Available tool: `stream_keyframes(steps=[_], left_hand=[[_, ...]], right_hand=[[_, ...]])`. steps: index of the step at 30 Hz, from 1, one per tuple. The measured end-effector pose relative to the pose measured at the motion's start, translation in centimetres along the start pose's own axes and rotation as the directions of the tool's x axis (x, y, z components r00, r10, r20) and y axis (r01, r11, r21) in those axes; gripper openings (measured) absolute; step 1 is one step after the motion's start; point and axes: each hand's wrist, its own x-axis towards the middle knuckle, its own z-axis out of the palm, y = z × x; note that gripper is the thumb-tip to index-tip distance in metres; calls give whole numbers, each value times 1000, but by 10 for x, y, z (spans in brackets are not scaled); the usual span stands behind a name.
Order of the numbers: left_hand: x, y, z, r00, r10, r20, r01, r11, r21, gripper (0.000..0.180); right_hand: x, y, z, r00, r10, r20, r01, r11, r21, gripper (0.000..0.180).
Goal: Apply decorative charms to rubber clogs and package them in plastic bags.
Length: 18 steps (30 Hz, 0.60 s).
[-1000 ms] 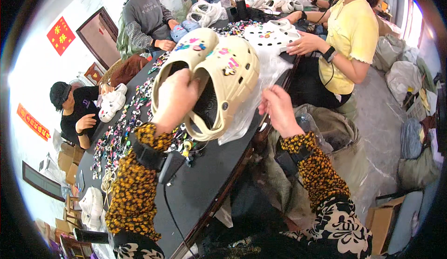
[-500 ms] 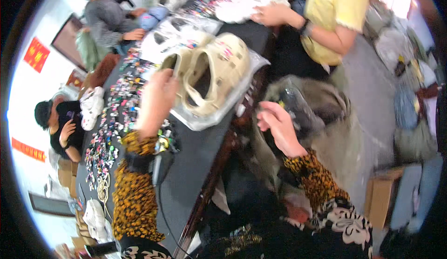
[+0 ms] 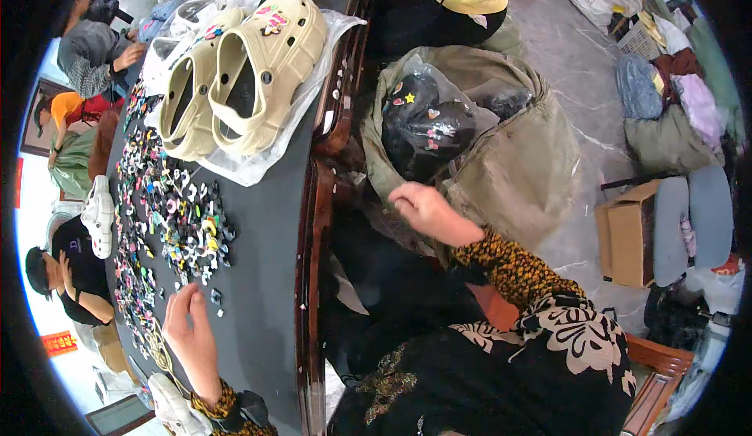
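On the dark table (image 3: pixel 258 264) the left hand (image 3: pixel 188 334) rested empty, fingers loosely spread beside scattered charms (image 3: pixel 168 217), small, hard, probably light, best pinched by the edges, while the right hand (image 3: pixel 427 210) hung slack and empty over a sack (image 3: pixel 517 162).

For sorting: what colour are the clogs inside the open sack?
Black clogs, with small coloured charms; head view.

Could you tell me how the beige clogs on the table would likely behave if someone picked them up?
The beige clogs look like thick moulded foam, so probably light and only slightly flexible. They lie on a clear plastic bag, which may slide if they are pushed. Their broad soles suggest little tipping.
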Motion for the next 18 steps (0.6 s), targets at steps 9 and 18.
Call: stream_keyframes(steps=[9, 18], left_hand=[[-68, -13, -2, 996, -22, 84, 30, 995, -99, 12], [-91, -29, 10, 975, 129, 179, -109, 987, -121, 14]], right_hand=[[-15, 46, -79, 889, 272, 368, 224, 442, -868, 15], [-126, 56, -119, 597, 798, 85, -216, 262, -940, 20]])
